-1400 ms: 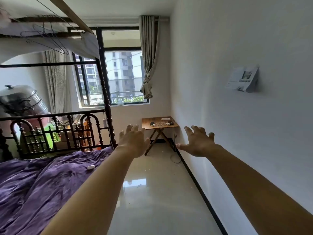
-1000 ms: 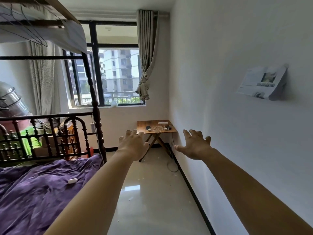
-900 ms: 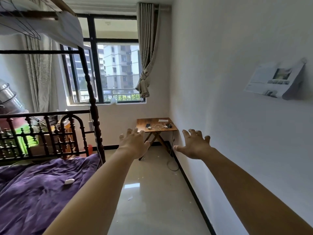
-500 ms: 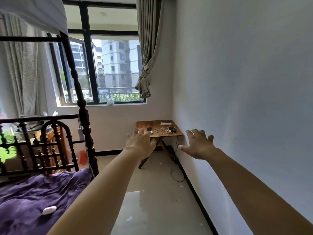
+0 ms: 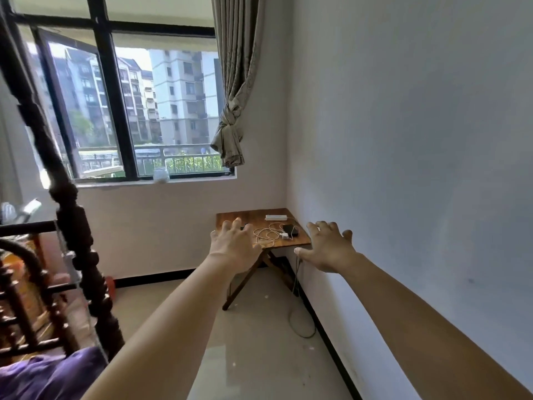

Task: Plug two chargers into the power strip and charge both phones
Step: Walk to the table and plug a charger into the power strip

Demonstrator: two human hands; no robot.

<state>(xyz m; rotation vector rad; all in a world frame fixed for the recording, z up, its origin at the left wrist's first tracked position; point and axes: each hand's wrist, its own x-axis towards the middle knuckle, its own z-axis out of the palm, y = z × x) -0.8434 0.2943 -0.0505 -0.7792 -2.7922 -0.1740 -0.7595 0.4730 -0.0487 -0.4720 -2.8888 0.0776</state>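
A small wooden folding table (image 5: 230, 219) stands in the far right corner under the window. On it lie a white power strip (image 5: 276, 217), a tangle of white charger cables (image 5: 266, 234), a white charger plug (image 5: 285, 236) and a dark phone (image 5: 290, 229). A second dark object by my left fingertips is mostly hidden. My left hand (image 5: 233, 248) and my right hand (image 5: 327, 248) are stretched forward, fingers spread, holding nothing, still well short of the table.
A dark wooden bedpost (image 5: 78, 241) and bed rail stand at the left, with purple bedding (image 5: 49, 376) at the bottom left. The white wall (image 5: 418, 168) runs close along my right. A cable (image 5: 300, 316) hangs from the table onto the glossy floor.
The view has advanced toward the corner table, which looks larger. The bed has slid off to the left and the wall shelf has left the view. Both hands stay outstretched and empty.
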